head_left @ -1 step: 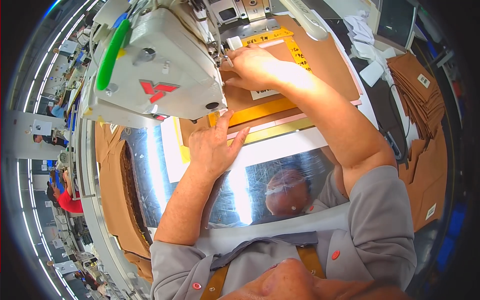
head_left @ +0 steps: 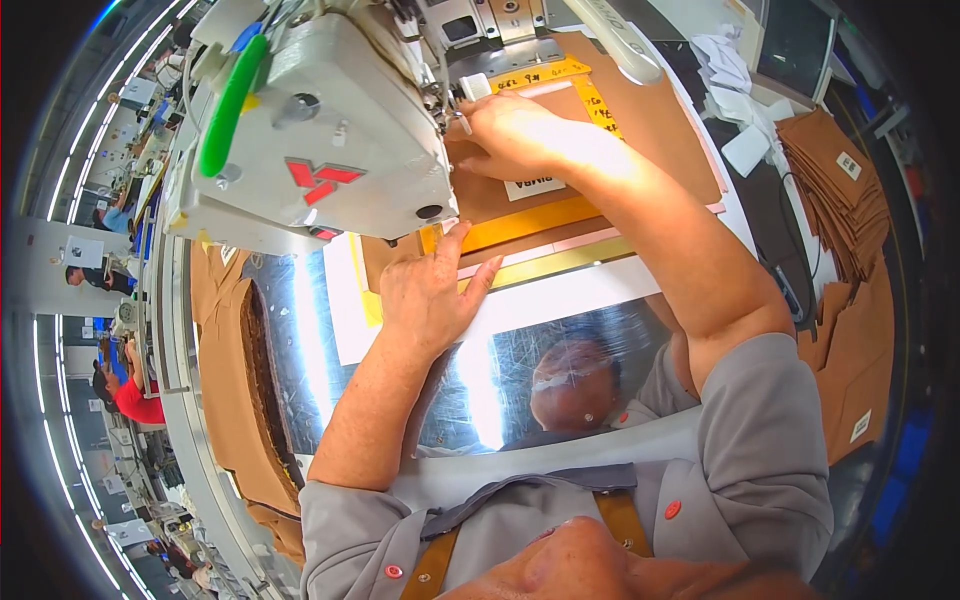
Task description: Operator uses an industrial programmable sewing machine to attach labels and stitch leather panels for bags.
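A brown flat panel [head_left: 660,130] lies under the white head of a sewing machine [head_left: 330,130]. Yellow strips [head_left: 540,222] with handwritten marks frame part of it, and a white label [head_left: 535,187] lies on it. My left hand [head_left: 428,295] rests at the near left corner, index fingertip on the end of the near yellow strip and thumb apart. Close to the needle area, my right hand [head_left: 510,130] reaches over the panel with its fingers pointing left and somewhat spread. Its fingertips are partly hidden beside the machine head.
A shiny metal plate [head_left: 560,370] is in front of me. Brown pieces are stacked at the left [head_left: 235,380] and right [head_left: 830,190]. White crumpled cloth [head_left: 720,70] lies by a screen [head_left: 793,50]. A green handle [head_left: 233,105] sticks out from the machine. Other people sit far left.
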{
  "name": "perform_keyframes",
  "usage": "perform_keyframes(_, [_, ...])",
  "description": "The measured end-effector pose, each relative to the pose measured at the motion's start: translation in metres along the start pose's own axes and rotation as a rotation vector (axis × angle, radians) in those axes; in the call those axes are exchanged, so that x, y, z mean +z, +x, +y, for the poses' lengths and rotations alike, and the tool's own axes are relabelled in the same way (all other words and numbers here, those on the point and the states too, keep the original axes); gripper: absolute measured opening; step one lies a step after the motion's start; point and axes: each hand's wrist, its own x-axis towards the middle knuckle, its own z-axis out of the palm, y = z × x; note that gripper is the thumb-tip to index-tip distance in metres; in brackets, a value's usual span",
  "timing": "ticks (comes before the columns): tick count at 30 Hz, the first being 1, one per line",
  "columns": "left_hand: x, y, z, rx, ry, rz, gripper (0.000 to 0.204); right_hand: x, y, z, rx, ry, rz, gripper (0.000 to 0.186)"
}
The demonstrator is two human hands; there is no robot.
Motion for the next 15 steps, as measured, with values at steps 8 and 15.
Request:
perform_keyframes(8, [-0.002, -0.003, 0.001, 0.013, 0.102, -0.048, 0.051, -0.026, 0.012, -0.020, 0.179, 0.654, -0.512, 0.028])
perform_keyframes(15, [-0.004, -0.002, 0.009, 0.254, -0.023, 0.143, 0.031, -0.027, 0.011, -0.028, 0.238, 0.613, -0.543, 0.026])
